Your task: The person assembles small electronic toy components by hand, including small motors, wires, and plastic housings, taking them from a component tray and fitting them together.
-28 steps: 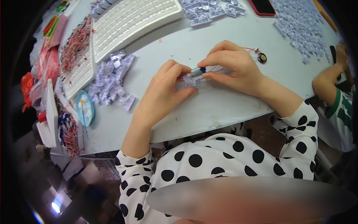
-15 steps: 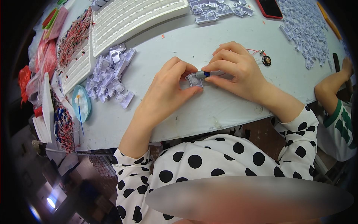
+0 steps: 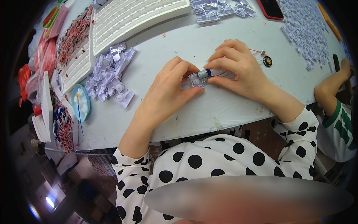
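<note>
Pink and green packets point(image 3: 52, 22) are lying far beyond the left hand point(image 3: 169, 89), past the white trays point(image 3: 130, 16). That hand is pinching a pale plastic housing point(image 3: 195, 80) on the table point(image 3: 223, 108). The right hand point(image 3: 238, 69), fingers curled, is pressing a small cylindrical motor point(image 3: 204, 73) into it, its long axis lying across, between both hands.

White top point(image 3: 223, 156) (black polka dots), long sleeves

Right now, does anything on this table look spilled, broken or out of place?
Nothing looks broken or spilled. The pale plastic parts lie in a loose heap left of the left hand, and a small round black part on thin wires lies alone beyond the right hand.
</note>
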Demonstrator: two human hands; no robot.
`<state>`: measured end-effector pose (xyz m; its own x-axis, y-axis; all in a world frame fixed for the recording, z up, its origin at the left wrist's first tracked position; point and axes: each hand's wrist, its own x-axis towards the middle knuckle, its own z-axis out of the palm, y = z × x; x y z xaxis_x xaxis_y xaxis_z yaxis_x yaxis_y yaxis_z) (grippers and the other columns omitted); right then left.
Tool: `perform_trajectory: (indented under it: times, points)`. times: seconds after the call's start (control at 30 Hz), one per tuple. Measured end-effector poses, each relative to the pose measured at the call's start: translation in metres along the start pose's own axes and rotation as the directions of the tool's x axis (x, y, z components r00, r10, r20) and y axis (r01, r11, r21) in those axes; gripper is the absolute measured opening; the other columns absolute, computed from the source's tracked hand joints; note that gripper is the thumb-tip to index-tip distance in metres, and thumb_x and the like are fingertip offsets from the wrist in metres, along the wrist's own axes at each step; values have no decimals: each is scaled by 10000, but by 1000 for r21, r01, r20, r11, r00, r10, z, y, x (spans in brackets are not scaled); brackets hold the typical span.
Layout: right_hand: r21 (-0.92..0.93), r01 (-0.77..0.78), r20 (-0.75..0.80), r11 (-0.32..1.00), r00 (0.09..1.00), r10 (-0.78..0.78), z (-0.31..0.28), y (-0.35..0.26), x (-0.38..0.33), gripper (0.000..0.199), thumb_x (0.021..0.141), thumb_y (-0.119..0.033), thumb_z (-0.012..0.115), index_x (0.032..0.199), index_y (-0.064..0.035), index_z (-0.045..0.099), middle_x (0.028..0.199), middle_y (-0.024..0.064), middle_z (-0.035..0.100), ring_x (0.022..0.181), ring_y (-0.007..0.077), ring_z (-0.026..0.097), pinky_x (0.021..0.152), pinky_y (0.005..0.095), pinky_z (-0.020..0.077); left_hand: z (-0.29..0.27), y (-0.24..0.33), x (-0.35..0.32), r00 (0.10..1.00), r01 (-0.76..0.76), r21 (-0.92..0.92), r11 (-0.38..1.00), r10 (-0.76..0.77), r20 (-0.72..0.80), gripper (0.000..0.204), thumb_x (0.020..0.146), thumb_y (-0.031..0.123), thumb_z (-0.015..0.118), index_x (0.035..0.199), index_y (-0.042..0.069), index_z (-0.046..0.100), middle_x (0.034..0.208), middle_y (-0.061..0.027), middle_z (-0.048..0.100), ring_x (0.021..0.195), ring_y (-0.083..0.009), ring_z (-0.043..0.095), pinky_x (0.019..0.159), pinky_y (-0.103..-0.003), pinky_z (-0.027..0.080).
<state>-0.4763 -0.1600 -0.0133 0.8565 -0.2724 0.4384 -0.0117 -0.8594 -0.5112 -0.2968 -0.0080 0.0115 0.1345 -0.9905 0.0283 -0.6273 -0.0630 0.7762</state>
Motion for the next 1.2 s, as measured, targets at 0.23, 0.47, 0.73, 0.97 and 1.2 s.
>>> perform_trajectory:
  times: [0.23, 0.47, 0.73, 0.97, 1.2]
  points:
    - [-43, 19, -213, 999, 977, -27, -22, 12, 9, 204, 779, -167, 814, 973, -131, 761, 880, -1, 667, 959, 223, 559, 831, 334, 472, -7, 0, 2, 990, -116, 66, 991, 120, -73, 331, 733, 40, 839, 1050, 55, 744, 940, -59, 631, 794, -179, 622, 719, -286, 520]
    - [-20, 47, -217, 999, 975, -50, -22, 16, 4, 125, 800, -156, 803, 914, -122, 767, 841, -4, 656, 923, 208, 561, 789, 318, 476, 4, 1, 3, 984, -142, 142, 980, 155, -88, 259, 779, -2, 789, 1015, 106, 787, 861, -44, 591, 755, -157, 594, 642, -282, 479]
    - [-14, 75, -215, 997, 974, -76, -17, 24, 12, 102, 809, -154, 797, 897, -112, 763, 838, 1, 663, 923, 210, 564, 790, 321, 479, 2, 1, 2, 975, -150, 130, 980, 168, -148, 142, 817, 69, 782, 954, 104, 775, 865, -75, 605, 796, -215, 592, 671, -312, 493]
    - [-72, 101, -234, 992, 965, -115, -29, 31, 8, 70, 837, -107, 762, 894, -69, 747, 846, 23, 662, 929, 219, 566, 807, 324, 475, -107, 0, -28, 493, -411, -260, 874, -27, -869, 197, 952, 80, 674, 1094, -51, 711, 925, -96, 715, 773, -131, 635, 700, -237, 504]
    - [2, 82, -198, 997, 977, -80, -27, 27, 6, 50, 848, -83, 740, 886, -51, 736, 841, 44, 649, 905, 233, 566, 835, 342, 475, -144, 12, -117, 208, -436, -70, 897, 25, -978, 231, 967, 129, 659, 1092, -63, 691, 857, -75, 683, 740, -122, 602, 677, -246, 485]
